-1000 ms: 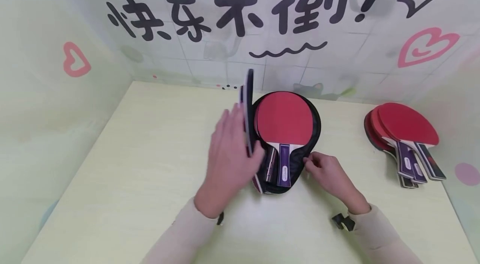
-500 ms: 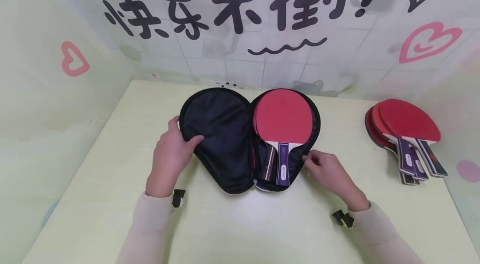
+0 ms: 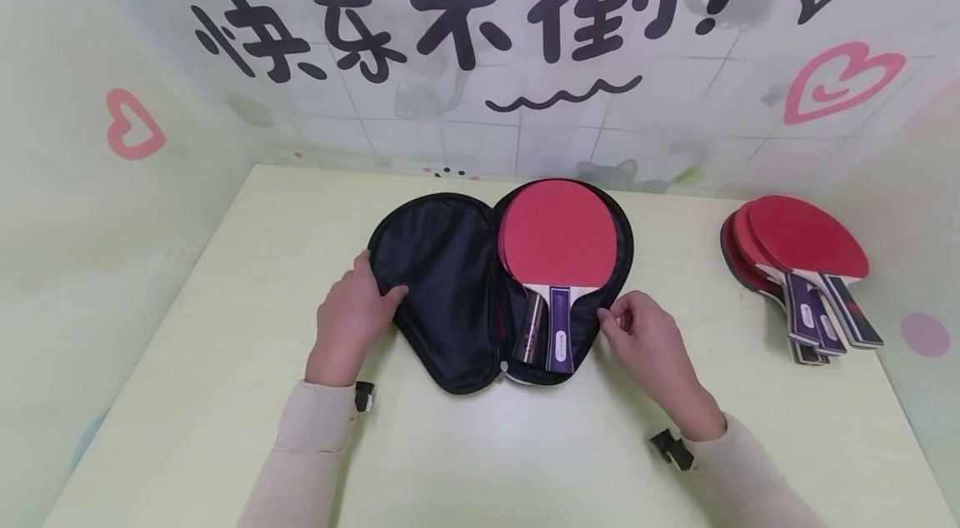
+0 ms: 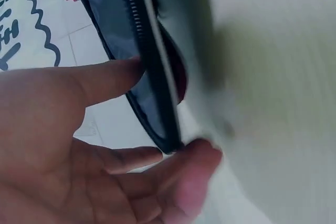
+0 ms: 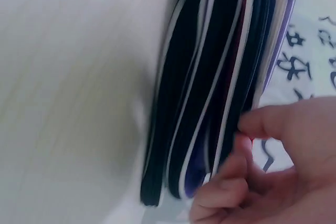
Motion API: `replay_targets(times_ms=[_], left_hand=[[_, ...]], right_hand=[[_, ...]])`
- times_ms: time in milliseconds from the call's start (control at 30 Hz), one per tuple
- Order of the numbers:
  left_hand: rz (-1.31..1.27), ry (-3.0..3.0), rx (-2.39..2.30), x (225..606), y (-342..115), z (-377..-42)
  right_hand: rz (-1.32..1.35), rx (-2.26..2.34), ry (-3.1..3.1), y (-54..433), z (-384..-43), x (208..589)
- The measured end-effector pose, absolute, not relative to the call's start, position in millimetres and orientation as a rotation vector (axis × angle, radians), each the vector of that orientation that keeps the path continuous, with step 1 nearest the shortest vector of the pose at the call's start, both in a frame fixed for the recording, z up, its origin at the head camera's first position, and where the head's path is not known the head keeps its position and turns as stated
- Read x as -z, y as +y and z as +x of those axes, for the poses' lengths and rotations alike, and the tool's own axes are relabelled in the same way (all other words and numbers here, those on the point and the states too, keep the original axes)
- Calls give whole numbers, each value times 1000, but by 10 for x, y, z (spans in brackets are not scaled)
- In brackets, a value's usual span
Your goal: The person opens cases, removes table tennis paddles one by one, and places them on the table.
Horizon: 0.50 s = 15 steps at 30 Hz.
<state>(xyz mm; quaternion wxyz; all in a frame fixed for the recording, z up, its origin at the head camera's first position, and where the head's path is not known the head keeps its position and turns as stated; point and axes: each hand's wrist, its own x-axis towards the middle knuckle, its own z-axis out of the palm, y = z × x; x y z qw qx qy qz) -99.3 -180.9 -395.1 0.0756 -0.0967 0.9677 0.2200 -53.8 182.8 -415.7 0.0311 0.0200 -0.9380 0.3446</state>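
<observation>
A black zippered paddle case (image 3: 442, 286) lies spread in two halves on the table. Its right half carries a table tennis paddle (image 3: 562, 232) with red rubber and a purple handle; a second red edge peeks out under it, and a dark, shiny handle-like piece (image 3: 531, 330) lies beside the purple handle. My left hand (image 3: 348, 316) grips the outer edge of the left half, thumb on the inner lining, fingers beneath; the left wrist view shows the zipper edge (image 4: 139, 24) between them. At the right half's lower edge, my right hand (image 3: 648, 336) pinches the rim with thumb and fingertips.
Several red paddles (image 3: 810, 236) lie fanned in a pile at the right, handles toward me. More black layers with pale piping (image 5: 184, 77) are stacked under the case in the right wrist view. A printed wall (image 3: 450, 136) stands behind the table (image 3: 247, 278).
My left hand has swung the case's upper half from upright over to the left, then drawn it slightly back to the right, its edge still gripped. The right hand keeps its pinch on the rim.
</observation>
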Motion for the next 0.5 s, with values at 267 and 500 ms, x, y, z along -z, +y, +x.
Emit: replay_targets(times_ms=[267,500], left_hand=[[155,3073,-721,3951,-1528,-1024],[539,3005,-639,4111,-1236,-1050]], right_hand=[[134,-1267,-2752,1415,-265,4061],[65,-1095,-2841,1143,-185,4163]])
